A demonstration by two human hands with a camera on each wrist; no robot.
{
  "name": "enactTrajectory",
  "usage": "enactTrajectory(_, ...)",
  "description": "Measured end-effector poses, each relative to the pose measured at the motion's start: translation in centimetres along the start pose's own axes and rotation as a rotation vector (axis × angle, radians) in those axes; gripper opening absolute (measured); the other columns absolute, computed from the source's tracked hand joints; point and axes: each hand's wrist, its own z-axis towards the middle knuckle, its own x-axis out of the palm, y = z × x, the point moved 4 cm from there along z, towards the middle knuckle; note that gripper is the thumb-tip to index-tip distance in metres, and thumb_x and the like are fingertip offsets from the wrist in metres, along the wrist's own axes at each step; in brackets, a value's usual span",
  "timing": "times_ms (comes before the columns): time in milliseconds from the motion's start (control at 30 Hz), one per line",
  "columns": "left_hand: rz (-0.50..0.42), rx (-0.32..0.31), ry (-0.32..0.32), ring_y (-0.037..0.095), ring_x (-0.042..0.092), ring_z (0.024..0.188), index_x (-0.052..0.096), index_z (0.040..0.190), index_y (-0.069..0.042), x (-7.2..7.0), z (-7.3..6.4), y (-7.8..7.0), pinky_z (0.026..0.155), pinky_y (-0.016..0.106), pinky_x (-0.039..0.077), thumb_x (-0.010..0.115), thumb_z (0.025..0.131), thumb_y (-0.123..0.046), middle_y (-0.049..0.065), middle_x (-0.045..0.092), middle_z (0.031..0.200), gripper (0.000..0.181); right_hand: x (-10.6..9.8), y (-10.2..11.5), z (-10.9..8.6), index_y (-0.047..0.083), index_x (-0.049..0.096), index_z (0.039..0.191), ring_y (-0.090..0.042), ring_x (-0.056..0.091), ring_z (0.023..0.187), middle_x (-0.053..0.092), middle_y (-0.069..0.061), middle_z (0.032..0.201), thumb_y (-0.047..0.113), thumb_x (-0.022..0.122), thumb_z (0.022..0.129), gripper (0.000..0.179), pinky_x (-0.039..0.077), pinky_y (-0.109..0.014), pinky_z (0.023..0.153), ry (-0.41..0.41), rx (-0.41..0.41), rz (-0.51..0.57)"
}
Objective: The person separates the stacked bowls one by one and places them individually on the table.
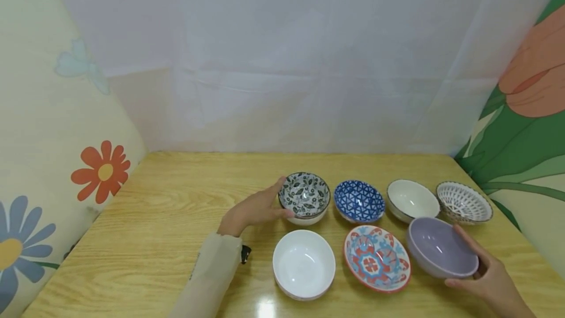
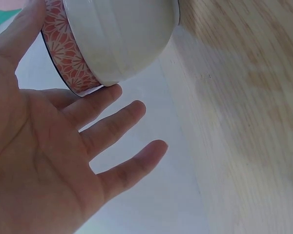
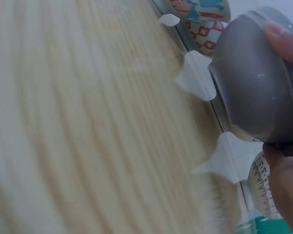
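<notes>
A floral-patterned bowl (image 1: 304,194), dark leaves on a pale inside, stands at the far middle of the table. My left hand (image 1: 260,206) holds it by its left side, thumb on the near rim and fingers at the far side. From the left wrist, the bowl (image 2: 122,39) shows a white body and a red flower band; ring and little fingers stretch out free of it. With my right hand (image 1: 490,276) I grip a purple bowl (image 1: 441,249) at its right side; it is tilted. In the right wrist view its greyish outside (image 3: 256,73) faces the camera.
A white bowl (image 1: 304,265) and a red-and-blue patterned bowl (image 1: 376,259) stand at the front. Behind them are a blue patterned bowl (image 1: 359,201), a cream bowl (image 1: 412,200) and a white latticed bowl (image 1: 464,202). A white cloth (image 1: 309,63) hangs behind the wooden table (image 1: 176,200).
</notes>
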Motion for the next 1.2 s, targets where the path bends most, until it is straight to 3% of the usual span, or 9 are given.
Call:
enactTrajectory(300,-0.001,-0.001,-0.004,0.034,0.029,0.141,0.006,0.155,-0.013,-0.1,-0.1,-0.1,0.114,0.048,0.026,0.064,0.087,-0.048,0.012,0.018,0.158,0.096,-0.2,-1.5,-0.3,0.018,0.019,0.153,0.028,0.030,0.110,0.027,0.040,0.136,-0.012,0.075,0.071,0.104,0.031,0.004,0.083,0.056,0.083,-0.022)
enactTrajectory(533,-0.002,0.009,0.003,0.034,0.030,0.141,0.007,0.154,-0.011,0.0,0.0,-0.3,0.114,0.047,0.027,0.064,0.087,-0.049,0.012,0.018,0.158,0.096,-0.5,-1.7,-0.7,0.014,0.023,0.152,0.027,0.032,0.112,0.029,0.041,0.137,-0.017,0.076,0.065,0.106,0.031,0.004,0.082,0.030,0.030,-0.034)
enactTrajectory(767,-0.001,-0.002,0.000,0.034,0.030,0.141,0.007,0.155,-0.012,0.0,0.0,-0.3,0.113,0.048,0.027,0.064,0.087,-0.049,0.012,0.019,0.158,0.096,-0.6,-1.7,-0.5,0.007,0.017,0.153,0.025,0.030,0.119,0.025,0.036,0.146,-0.023,0.073,0.063,0.110,0.030,0.004,0.085,0.063,-0.037,0.006)
enactTrajectory(1067,-0.009,-0.021,0.001,0.035,0.031,0.140,0.008,0.155,-0.014,-0.1,-0.2,-0.3,0.113,0.049,0.028,0.064,0.087,-0.049,0.012,0.021,0.157,0.096,-0.5,-2.5,-0.5,0.019,0.007,0.155,0.032,0.018,0.118,0.013,0.041,0.143,-0.010,0.074,0.074,0.109,0.023,0.003,0.088,0.143,0.046,-0.064)
enactTrajectory(1200,-0.007,-0.030,-0.004,0.035,0.033,0.139,0.008,0.155,-0.015,0.0,-0.2,-0.2,0.112,0.050,0.029,0.065,0.086,-0.049,0.013,0.023,0.157,0.095,-0.6,-2.7,-0.5,0.018,0.007,0.155,0.030,0.018,0.119,0.011,0.039,0.146,-0.010,0.071,0.076,0.106,0.021,0.003,0.091,0.166,0.030,-0.052)
